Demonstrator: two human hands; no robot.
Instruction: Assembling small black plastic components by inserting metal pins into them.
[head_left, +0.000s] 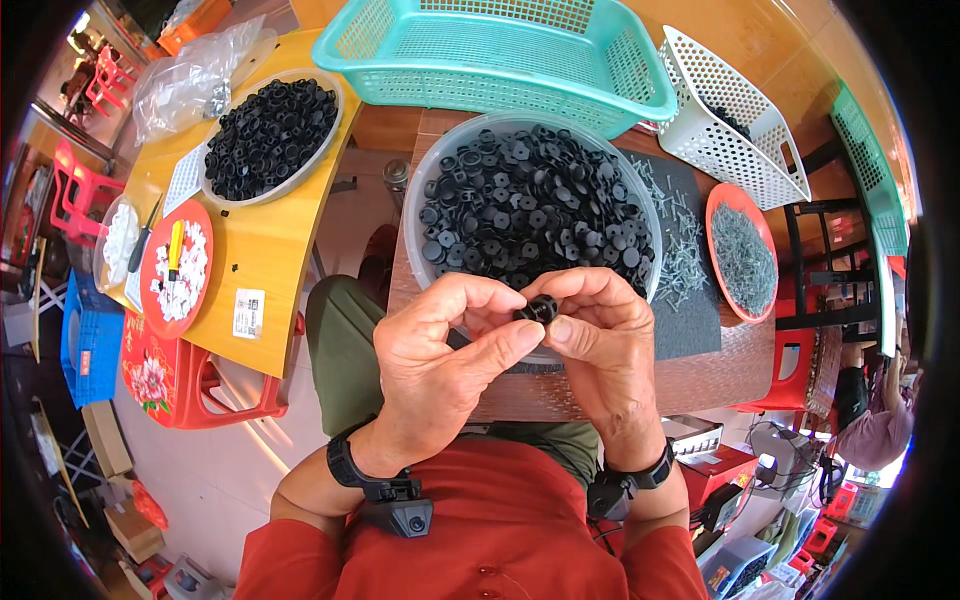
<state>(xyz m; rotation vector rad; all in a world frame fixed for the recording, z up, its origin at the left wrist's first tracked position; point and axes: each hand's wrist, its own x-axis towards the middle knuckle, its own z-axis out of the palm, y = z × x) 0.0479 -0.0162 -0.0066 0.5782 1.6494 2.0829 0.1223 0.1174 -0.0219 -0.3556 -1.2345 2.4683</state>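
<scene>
My left hand (435,345) and my right hand (608,350) meet over the near rim of a large translucent tub (412,215). Between their thumbs and fingertips they pinch a small, round black plastic part (541,308), partly covered by the fingers. Whether it is one piece or two joined cannot be made out. Many black plastic caps (535,205), some disc-shaped and some with a hexagonal centre, fill the tub below. To the right, loose screws (680,230) lie on a dark mat (690,325). More screws (742,260) are heaped on an orange plate (713,225).
A turquoise basket (490,85) stands behind the tub, with a white perforated basket (735,120) at its right. On the yellow table (285,310) at left are a tub of black rings (272,140) and a red plate of small white pieces (190,265) with a yellow-handled tool (176,245).
</scene>
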